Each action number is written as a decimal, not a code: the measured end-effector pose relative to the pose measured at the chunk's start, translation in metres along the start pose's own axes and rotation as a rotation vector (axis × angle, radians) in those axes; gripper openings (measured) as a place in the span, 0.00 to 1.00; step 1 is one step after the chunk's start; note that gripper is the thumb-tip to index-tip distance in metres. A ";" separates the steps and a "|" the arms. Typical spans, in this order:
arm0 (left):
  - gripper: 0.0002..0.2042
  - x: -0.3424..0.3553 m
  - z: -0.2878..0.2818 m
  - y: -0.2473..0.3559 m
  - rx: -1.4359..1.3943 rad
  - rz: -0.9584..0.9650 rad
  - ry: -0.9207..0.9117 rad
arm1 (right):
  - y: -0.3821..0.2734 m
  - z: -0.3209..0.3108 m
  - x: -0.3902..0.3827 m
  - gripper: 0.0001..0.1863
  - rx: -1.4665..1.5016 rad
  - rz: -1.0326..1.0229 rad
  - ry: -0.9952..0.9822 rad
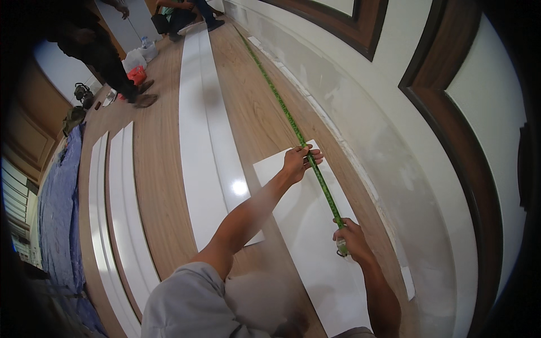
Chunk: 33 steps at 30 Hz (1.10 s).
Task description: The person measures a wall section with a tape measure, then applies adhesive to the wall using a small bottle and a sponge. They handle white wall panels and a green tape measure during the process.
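A green tape measure [273, 95] stretches from the far end of the floor along the wall toward me. My left hand [298, 162] pinches its blade over a white board [304, 248] lying on the wood floor. Lower right, my right hand [351, 239] grips the tape's case. Left of that board lies a long, glossy white panel [196, 158] with a groove along it. Two narrower white strips [127, 208] lie farther left.
The wall [417, 214] with dark-framed panels runs along the right. A standing person [98, 53] and crouching people [179, 17] are at the back, near bags [135, 59]. A blue sheet [59, 197] lines the left side of the wood floor [158, 186].
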<state>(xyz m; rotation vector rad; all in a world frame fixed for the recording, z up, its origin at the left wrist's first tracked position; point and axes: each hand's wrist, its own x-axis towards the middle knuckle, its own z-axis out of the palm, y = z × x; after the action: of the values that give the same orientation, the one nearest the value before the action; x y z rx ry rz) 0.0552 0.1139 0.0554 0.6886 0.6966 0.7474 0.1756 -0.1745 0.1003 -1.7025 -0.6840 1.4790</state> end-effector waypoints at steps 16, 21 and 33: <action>0.13 0.023 -0.039 -0.010 -0.286 0.050 0.113 | 0.011 0.017 -0.016 0.29 0.187 0.097 -0.135; 0.13 -0.034 -0.021 -0.041 -0.167 0.183 0.091 | 0.029 0.025 -0.027 0.28 0.181 0.096 -0.140; 0.17 -0.051 -0.030 -0.065 -0.164 0.039 0.251 | 0.031 0.038 -0.044 0.36 0.047 0.035 -0.063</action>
<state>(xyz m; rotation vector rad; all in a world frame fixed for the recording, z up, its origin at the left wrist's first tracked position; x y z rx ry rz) 0.0286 0.0476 0.0044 0.4643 0.8408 0.9261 0.1274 -0.2198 0.0984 -1.6458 -0.6499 1.5665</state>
